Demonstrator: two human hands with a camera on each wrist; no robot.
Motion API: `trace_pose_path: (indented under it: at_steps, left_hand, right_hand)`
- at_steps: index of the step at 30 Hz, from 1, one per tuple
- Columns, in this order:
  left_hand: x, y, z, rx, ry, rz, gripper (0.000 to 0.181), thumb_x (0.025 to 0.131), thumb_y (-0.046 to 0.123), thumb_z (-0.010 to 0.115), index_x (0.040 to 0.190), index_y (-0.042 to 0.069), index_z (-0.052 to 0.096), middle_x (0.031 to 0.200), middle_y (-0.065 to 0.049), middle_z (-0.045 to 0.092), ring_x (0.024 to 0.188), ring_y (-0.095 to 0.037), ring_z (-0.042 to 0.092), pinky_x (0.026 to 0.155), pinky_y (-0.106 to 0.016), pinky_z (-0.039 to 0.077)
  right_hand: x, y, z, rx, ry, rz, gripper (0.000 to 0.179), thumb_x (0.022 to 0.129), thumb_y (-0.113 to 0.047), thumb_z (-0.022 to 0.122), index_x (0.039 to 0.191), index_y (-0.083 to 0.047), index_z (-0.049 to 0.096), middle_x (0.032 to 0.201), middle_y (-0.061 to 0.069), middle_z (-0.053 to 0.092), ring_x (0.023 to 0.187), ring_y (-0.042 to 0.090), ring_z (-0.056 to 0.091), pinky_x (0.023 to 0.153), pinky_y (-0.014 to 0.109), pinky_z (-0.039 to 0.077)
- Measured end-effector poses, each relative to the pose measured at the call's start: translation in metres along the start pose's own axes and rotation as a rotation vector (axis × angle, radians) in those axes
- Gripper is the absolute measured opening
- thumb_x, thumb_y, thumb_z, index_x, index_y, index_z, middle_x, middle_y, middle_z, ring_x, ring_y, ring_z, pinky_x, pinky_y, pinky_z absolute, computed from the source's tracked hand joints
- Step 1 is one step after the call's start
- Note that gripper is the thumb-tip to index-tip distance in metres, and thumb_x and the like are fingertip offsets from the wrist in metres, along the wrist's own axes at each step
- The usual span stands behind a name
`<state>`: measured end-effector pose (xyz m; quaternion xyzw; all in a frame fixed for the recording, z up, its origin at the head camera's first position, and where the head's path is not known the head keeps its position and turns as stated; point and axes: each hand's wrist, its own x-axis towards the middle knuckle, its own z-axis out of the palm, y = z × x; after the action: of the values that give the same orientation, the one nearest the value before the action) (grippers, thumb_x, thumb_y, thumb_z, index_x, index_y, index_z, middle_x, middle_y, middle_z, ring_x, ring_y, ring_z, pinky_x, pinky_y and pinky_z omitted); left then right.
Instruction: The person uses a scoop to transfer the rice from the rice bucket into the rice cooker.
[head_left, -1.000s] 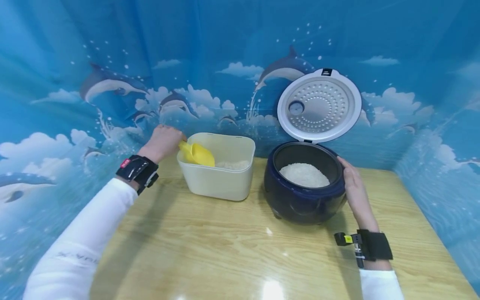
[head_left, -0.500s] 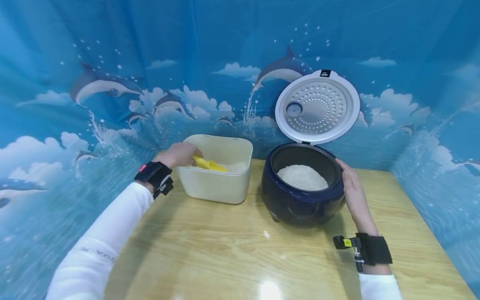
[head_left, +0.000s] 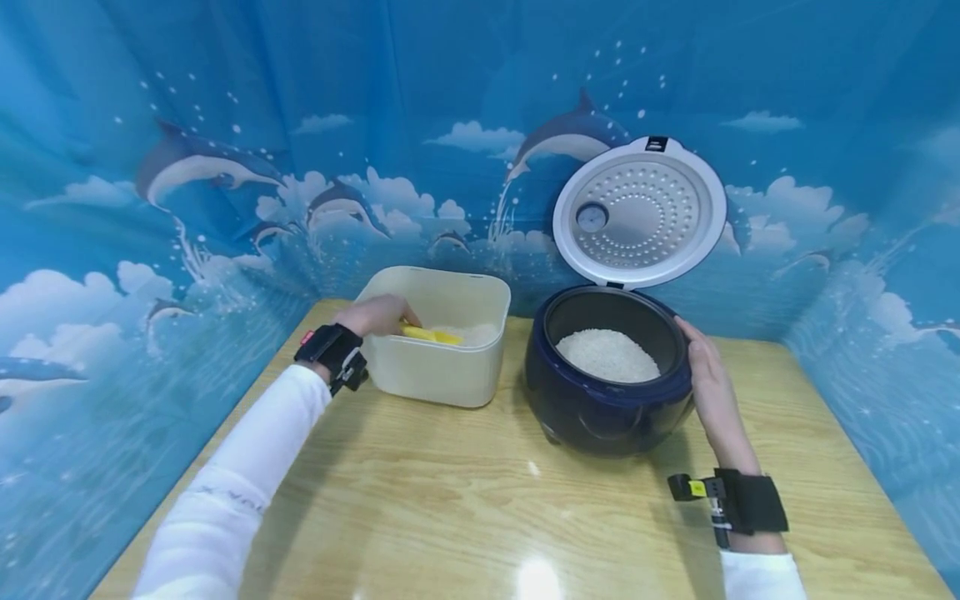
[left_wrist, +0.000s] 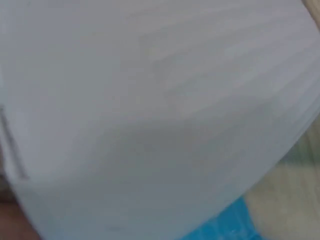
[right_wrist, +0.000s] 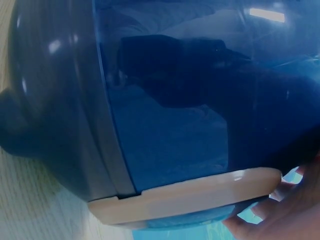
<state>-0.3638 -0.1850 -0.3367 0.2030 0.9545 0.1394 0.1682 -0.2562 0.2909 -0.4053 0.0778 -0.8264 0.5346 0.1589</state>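
My left hand grips a yellow scoop low inside a cream plastic bin; the scoop's blade lies at the pale rice in it. The bin's wall fills most of the left wrist view. To the right stands a dark blue rice cooker, its lid raised and a mound of white rice in the dark inner pot. My right hand rests along the cooker's right side, fingers extended up to the rim. In the right wrist view, fingers lie against the cooker's body.
Both containers stand on a light wood-grain table near its back edge. Behind and beside them hangs a blue curtain printed with dolphins and clouds. The cooker's raised lid stands close before it.
My left hand has come down and right from the bin's left rim, taking the scoop lower into the bin, its blade turned flatter. My right hand stays on the cooker.
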Motion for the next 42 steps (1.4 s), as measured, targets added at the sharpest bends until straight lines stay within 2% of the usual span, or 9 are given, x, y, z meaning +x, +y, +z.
trace_pose_path:
  at_steps: [5, 10, 14, 17, 23, 28, 32, 37, 42]
  left_hand:
    - [0.008, 0.000, 0.004, -0.049, -0.015, 0.003, 0.032, 0.096, 0.007, 0.067, 0.128, 0.006, 0.070, 0.130, -0.016, 0.067, 0.122, -0.036, 0.059, 0.106, -0.050, 0.045]
    - [0.014, -0.006, 0.006, 0.006, -0.007, 0.090, 0.031, 0.099, 0.012, 0.065, 0.129, 0.006, 0.069, 0.128, -0.015, 0.068, 0.121, -0.035, 0.060, 0.105, -0.049, 0.045]
    - [0.012, -0.011, 0.005, 0.055, -0.007, 0.161, 0.030, 0.100, 0.012, 0.063, 0.128, 0.002, 0.069, 0.126, -0.017, 0.069, 0.119, -0.037, 0.061, 0.103, -0.052, 0.046]
    - [0.006, -0.011, 0.003, 0.045, -0.025, 0.168, 0.030, 0.100, 0.012, 0.063, 0.128, 0.000, 0.069, 0.125, -0.018, 0.069, 0.119, -0.038, 0.061, 0.102, -0.053, 0.046]
    - [-0.001, -0.005, 0.000, 0.043, -0.047, 0.150, 0.033, 0.102, 0.013, 0.061, 0.131, -0.001, 0.066, 0.128, -0.020, 0.067, 0.121, -0.039, 0.060, 0.103, -0.053, 0.046]
    - [-0.007, -0.003, -0.005, 0.069, 0.007, 0.115, 0.032, 0.100, 0.014, 0.063, 0.129, 0.000, 0.067, 0.126, -0.019, 0.068, 0.117, -0.038, 0.061, 0.100, -0.052, 0.048]
    - [-0.016, -0.002, -0.009, 0.056, 0.033, 0.069, 0.034, 0.100, 0.015, 0.063, 0.132, 0.002, 0.066, 0.129, -0.019, 0.067, 0.119, -0.038, 0.061, 0.099, -0.053, 0.048]
    - [-0.028, 0.003, -0.015, 0.088, 0.077, 0.022, 0.038, 0.100, 0.017, 0.065, 0.135, 0.003, 0.064, 0.131, -0.019, 0.065, 0.119, -0.038, 0.060, 0.100, -0.055, 0.047]
    - [-0.041, 0.000, -0.022, 0.083, 0.133, -0.036, 0.039, 0.099, 0.019, 0.066, 0.135, 0.004, 0.064, 0.126, -0.018, 0.068, 0.109, -0.032, 0.062, 0.093, -0.050, 0.050]
  right_hand:
    - [0.000, 0.000, -0.002, -0.006, 0.015, -0.011, 0.053, 0.113, -0.030, 0.023, 0.157, -0.004, 0.033, 0.162, 0.023, 0.028, 0.150, 0.043, 0.019, 0.121, 0.055, 0.010]
    - [0.000, 0.000, -0.003, -0.008, 0.012, -0.015, 0.053, 0.113, -0.030, 0.021, 0.157, -0.004, 0.033, 0.162, 0.025, 0.027, 0.150, 0.045, 0.018, 0.120, 0.059, 0.009]
    - [0.000, -0.002, 0.000, -0.015, 0.003, -0.023, 0.052, 0.113, -0.028, 0.021, 0.157, -0.004, 0.033, 0.162, 0.025, 0.027, 0.150, 0.045, 0.018, 0.119, 0.060, 0.010]
    - [0.000, -0.002, 0.001, -0.018, -0.004, -0.027, 0.052, 0.113, -0.028, 0.021, 0.157, -0.003, 0.033, 0.162, 0.025, 0.027, 0.149, 0.046, 0.018, 0.119, 0.060, 0.010]
    - [-0.001, -0.001, -0.001, -0.023, -0.006, -0.022, 0.053, 0.113, -0.029, 0.020, 0.158, -0.004, 0.032, 0.163, 0.025, 0.025, 0.150, 0.047, 0.016, 0.118, 0.064, 0.009]
    - [0.000, -0.001, -0.002, -0.028, -0.004, -0.021, 0.053, 0.113, -0.030, 0.021, 0.158, -0.005, 0.032, 0.162, 0.026, 0.025, 0.150, 0.047, 0.016, 0.117, 0.067, 0.009]
    - [0.000, -0.002, -0.002, -0.026, -0.008, -0.021, 0.053, 0.113, -0.030, 0.021, 0.158, -0.003, 0.031, 0.162, 0.026, 0.024, 0.150, 0.048, 0.015, 0.117, 0.067, 0.009]
    - [-0.001, -0.003, -0.003, -0.037, -0.002, -0.034, 0.053, 0.113, -0.030, 0.021, 0.157, -0.002, 0.032, 0.162, 0.027, 0.026, 0.149, 0.048, 0.016, 0.117, 0.066, 0.009]
    - [-0.001, -0.003, -0.003, -0.039, -0.006, -0.044, 0.053, 0.113, -0.029, 0.020, 0.157, -0.002, 0.031, 0.161, 0.028, 0.025, 0.149, 0.049, 0.016, 0.118, 0.065, 0.008]
